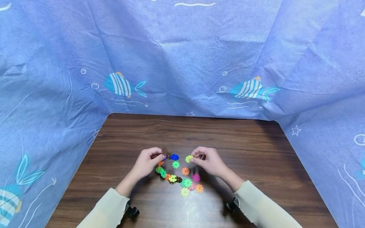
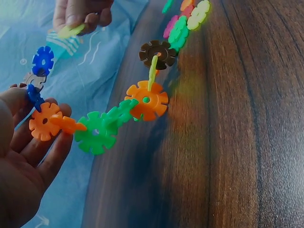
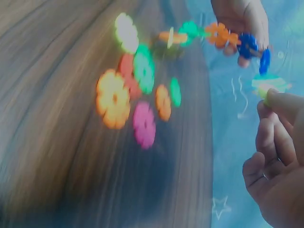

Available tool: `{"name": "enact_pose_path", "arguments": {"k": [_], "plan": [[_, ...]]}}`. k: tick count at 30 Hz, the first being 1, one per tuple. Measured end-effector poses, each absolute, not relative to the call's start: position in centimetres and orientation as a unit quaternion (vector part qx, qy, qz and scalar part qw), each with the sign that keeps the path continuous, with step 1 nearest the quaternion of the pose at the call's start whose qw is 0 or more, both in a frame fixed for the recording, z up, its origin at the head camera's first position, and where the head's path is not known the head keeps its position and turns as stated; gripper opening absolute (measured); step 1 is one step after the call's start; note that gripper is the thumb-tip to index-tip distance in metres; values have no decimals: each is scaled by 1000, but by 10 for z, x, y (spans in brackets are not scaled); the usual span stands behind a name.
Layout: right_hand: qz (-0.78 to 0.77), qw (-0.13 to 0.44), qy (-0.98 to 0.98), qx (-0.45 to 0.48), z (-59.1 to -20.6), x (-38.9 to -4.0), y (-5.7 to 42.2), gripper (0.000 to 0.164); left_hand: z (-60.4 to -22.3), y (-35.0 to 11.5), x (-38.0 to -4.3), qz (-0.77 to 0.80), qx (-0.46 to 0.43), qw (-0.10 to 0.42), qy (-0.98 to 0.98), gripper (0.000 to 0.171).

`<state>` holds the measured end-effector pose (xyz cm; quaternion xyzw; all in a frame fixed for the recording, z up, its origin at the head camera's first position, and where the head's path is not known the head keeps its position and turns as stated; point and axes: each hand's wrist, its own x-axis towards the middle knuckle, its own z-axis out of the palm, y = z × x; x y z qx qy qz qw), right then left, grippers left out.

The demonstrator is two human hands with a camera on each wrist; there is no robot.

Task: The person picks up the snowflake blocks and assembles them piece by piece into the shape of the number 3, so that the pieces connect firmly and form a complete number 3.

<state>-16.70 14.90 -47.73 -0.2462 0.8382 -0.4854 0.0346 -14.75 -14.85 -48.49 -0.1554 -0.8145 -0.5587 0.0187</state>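
Hanging along the left and round to the right, a blue cloth (image 1: 42,69) borders the wooden table (image 1: 94,183), its left striped fish (image 1: 119,85) toward eleven o'clock from your left hand (image 1: 145,162). Your left sleeve (image 1: 104,207) lies between seven and eight o'clock of that hand. With thumb and fingers you grip a chain of plastic flowers (image 1: 163,173) near its upper part. Its blue end flower (image 1: 174,157) juts toward three o'clock from your fingertips; the rest bends round through orange, green and yellow links to a dark brown flower (image 1: 178,180) at five o'clock. Whether that one touches the pile, you cannot tell.

Directly at six o'clock from the blue end lies a loose green flower (image 1: 176,164). Next come a pale yellow flower (image 1: 184,192), an orange flower (image 1: 185,171) and, near six o'clock from the orange, a bright green flower (image 1: 187,183). Your right hand (image 1: 209,161) pinches a yellow-green flower (image 1: 188,159), apart from the chain at three o'clock from its blue end. Below that hand, toward seven o'clock, rests a magenta flower (image 1: 196,177). Your right sleeve (image 1: 265,204) stretches toward five o'clock.
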Motion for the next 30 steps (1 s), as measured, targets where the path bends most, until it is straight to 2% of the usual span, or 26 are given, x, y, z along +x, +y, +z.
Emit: {"name": "enact_pose_path", "arguments": {"k": [9,25,30], "plan": [[-506,30,826,-247,-472,-164,122,11,-485,-146,-147,-555,-147,17,-818,5],[-501,14,831,-241,-476,-164,115,8,-476,-141,-149,-499,-173,22,-849,11],[-537,23,817,-211,-480,-164,117,11,-479,-141,-153,-525,-168,-1,-834,11]]}}
